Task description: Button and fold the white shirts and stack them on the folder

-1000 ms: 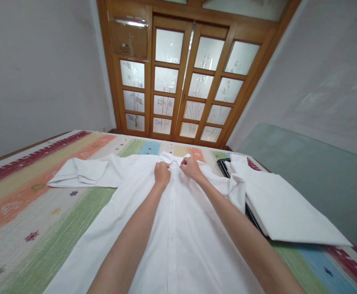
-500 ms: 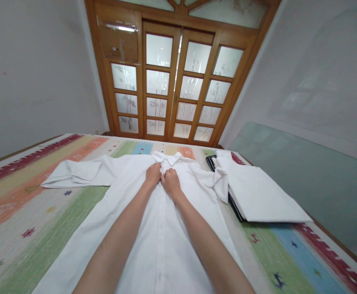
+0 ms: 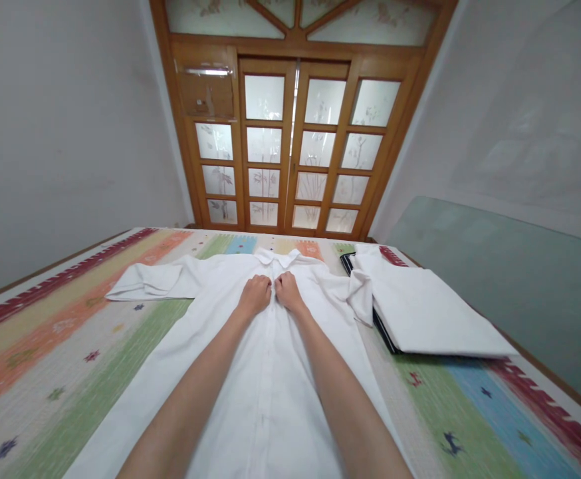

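A white button-up shirt (image 3: 265, 372) lies spread face up, its collar (image 3: 277, 258) toward the far edge. Just below that collar, my left hand (image 3: 257, 293) is closed on the left side of the front placket. Facing it across a narrow gap, my right hand (image 3: 287, 291) pinches the placket's other side. The fingertips hide the exact spot of cloth, and any button there. One sleeve (image 3: 151, 281) stretches out to the left; the right sleeve (image 3: 355, 293) is bunched against a folded stack of white clothing (image 3: 435, 316).
Beneath everything is a bed covered by a striped, patterned sheet (image 3: 91, 332). Dark, white-edged cloth (image 3: 386, 336) shows under the folded stack. A pale green headboard-like panel (image 3: 494, 266) stands along the right. Wooden doors with glass panes (image 3: 290, 146) close off the far side.
Both hands have come slightly down the placket from the collar and a little apart. The camera view has shifted, so the doors sit lower and further right.
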Demonstrator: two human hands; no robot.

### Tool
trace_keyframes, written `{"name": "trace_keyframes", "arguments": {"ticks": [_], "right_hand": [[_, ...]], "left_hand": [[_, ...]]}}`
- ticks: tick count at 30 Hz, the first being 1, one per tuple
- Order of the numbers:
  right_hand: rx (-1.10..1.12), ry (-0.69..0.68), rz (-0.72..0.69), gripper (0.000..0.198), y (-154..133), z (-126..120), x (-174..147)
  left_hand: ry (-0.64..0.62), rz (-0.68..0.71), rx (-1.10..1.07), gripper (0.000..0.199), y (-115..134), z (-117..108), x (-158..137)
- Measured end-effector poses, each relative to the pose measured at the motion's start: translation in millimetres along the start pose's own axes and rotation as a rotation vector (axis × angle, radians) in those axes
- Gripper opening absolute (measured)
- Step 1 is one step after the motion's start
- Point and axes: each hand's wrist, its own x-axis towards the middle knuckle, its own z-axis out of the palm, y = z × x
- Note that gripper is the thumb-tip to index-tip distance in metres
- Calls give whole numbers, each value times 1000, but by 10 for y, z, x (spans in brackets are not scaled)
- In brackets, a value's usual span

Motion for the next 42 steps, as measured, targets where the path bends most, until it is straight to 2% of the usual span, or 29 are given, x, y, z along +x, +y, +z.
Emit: {"name": "trace_keyframes", "arguments": {"ticks": [4, 9, 14, 19, 22, 25, 27, 32, 42], "right_hand": [[-46, -9, -6, 16, -23, -2, -27], [-56, -49, 80, 15, -40, -13, -40], [136, -43, 139, 16, -19, -50, -22], [257, -25, 151, 15, -12, -75, -11], [260, -17, 157, 15, -17, -75, -6], [260, -17, 160, 15, -23, -76, -6], [264, -13, 169, 16, -29, -83, -9], [313, -17, 200, 18, -48, -121, -8], [492, -1, 238, 18, -38, -154, -28]], "left_hand": [[16, 19, 63, 17, 65, -22, -39], [63, -52, -136, 10, -15, 42, 23], [85, -129, -393, 9, -73, 67, 86], [111, -167, -493, 9, -26, -3, 103], [28, -295, -596, 9, 4, -51, 110], [-121, -480, -805, 12, 23, -69, 107], [-169, -541, -916, 16, 32, -64, 103], [-164, -556, -984, 25, 51, -41, 110], [-8, -498, -965, 12, 86, -50, 65]]}}
